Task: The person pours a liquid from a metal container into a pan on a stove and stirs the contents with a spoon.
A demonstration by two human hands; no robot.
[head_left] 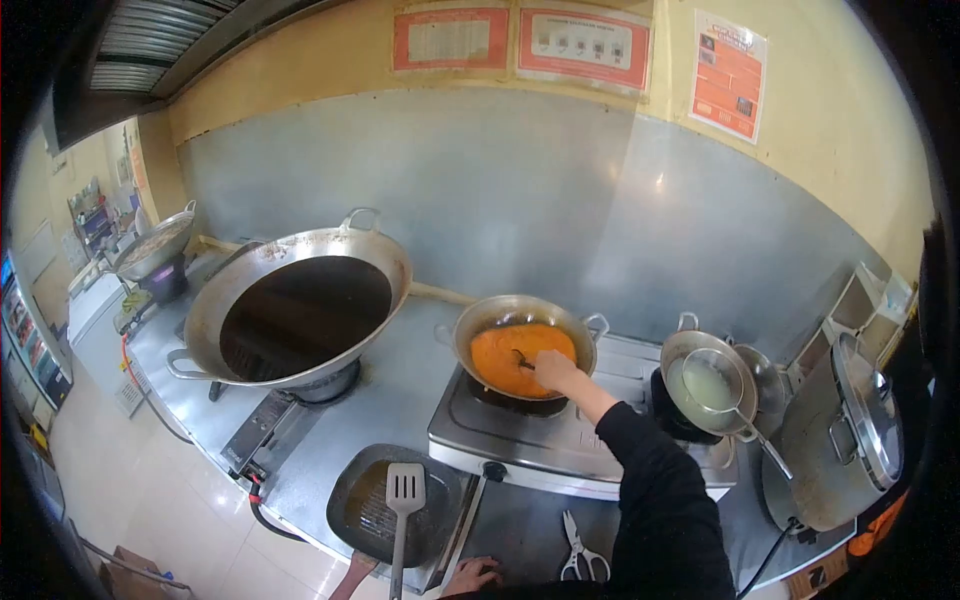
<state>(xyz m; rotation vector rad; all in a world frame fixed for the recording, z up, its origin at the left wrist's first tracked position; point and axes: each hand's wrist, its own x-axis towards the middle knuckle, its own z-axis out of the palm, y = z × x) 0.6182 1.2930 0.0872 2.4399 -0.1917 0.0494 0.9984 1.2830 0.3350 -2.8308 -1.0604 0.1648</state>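
Note:
A two-handled metal wok (468, 322) sits on the left burner of a table-top stove, with a thick orange sauce (500, 352) in it. Over the wok's right side, my right hand (556, 372) is closed around a dark, thin utensil (522, 360) whose end dips into the sauce; its exact kind cannot be made out. My left hand (472, 577) rests at the counter's front edge, fingers laid on the surface and holding nothing visible. Left of it is a square grill pan (350, 500) with a slotted turner (405, 490) lying across it. Kitchen scissors (582, 555) lie to its right.
A very large wok (215, 300) of dark liquid stands on the left burner. On the stove's right side, a strainer (735, 385) rests over a smaller wok (680, 345). A tall lidded pot (815, 470) stands far right. A metal splashback (480, 190) rises behind.

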